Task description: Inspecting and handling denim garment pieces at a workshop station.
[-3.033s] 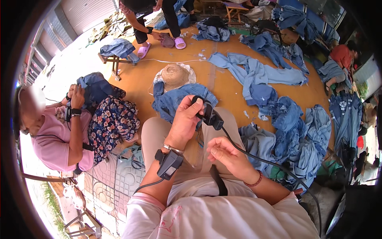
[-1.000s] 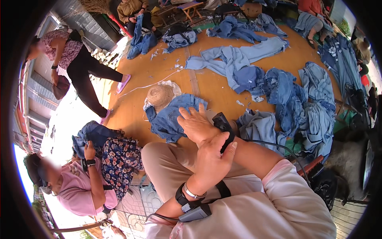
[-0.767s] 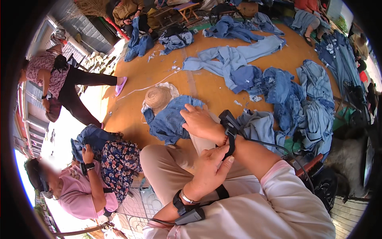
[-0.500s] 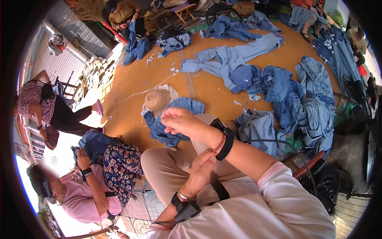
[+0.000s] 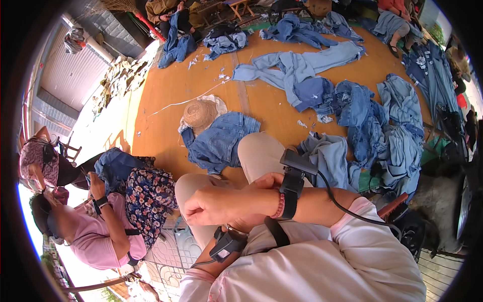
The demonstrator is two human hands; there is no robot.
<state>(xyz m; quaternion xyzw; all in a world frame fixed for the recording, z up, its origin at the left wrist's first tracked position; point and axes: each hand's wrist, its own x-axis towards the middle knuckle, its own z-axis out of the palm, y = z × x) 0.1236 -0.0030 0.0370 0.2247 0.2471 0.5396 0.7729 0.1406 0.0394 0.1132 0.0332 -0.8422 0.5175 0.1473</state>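
Note:
My right hand [image 5: 221, 204] lies across my lap with its fingers curled together and nothing visible in them. A black strapped device [image 5: 294, 176] with a cable sits on its wrist beside a pink bead bracelet. My left hand [image 5: 240, 224] is almost wholly hidden under the right hand; only its wrist shows, wearing a second black device [image 5: 226, 245]. Both rest over my beige trousers [image 5: 256, 153]. A blue denim jacket [image 5: 221, 143] lies on the orange floor just beyond my knees, with a straw hat [image 5: 200, 113] at its far edge.
Several denim garments [image 5: 372, 116] are strewn over the orange floor [image 5: 166, 110] ahead and to the right. A person in a pink top [image 5: 100, 226] sits close at my left, holding denim. Other people sit at the far edge. A tiled step [image 5: 171, 251] lies under me.
My right hand has swung left and down over my left hand, which had been working at the right wrist strap. The view has tilted, and the standing person at left has moved out of view.

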